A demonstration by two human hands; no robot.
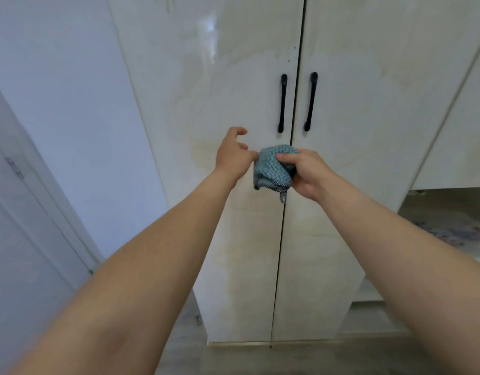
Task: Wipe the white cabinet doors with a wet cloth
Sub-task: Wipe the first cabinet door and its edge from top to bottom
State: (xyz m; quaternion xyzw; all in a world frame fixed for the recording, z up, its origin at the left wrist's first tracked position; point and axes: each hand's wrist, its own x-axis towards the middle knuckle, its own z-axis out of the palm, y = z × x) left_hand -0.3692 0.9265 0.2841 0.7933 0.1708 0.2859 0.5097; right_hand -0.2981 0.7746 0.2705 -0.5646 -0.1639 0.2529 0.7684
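Glossy white panels fill most of what I see: the left cabinet door [233, 90] and the right cabinet door [382, 104], tall and flat, meeting at a thin dark seam down the middle. Their surfaces shine with a window glare near the top and carry faint yellowish streaks and patches. I can read no label or writing on them. To the left stands a plain pale wall [71, 104], and beyond it a white room door [22, 226] with a small metal fitting. Grey floor [233, 358] runs along the cabinet's bottom edge, with room open in front of it. At the far right a lower surface with a blurred floral pattern [444, 228] sits under another white panel.

Two slim black bar handles, the left handle [282, 102] and the right handle [310, 101], hang upright either side of the seam.

Just below them, in front of the seam, my right hand [306, 173] has its grip curled round the cloth [272, 169], a bunched blue-green weave with a zigzag texture and a small dangling loop. My left hand [233, 154] has its fingers loosely spread, fingertips touching the cloth's left edge.
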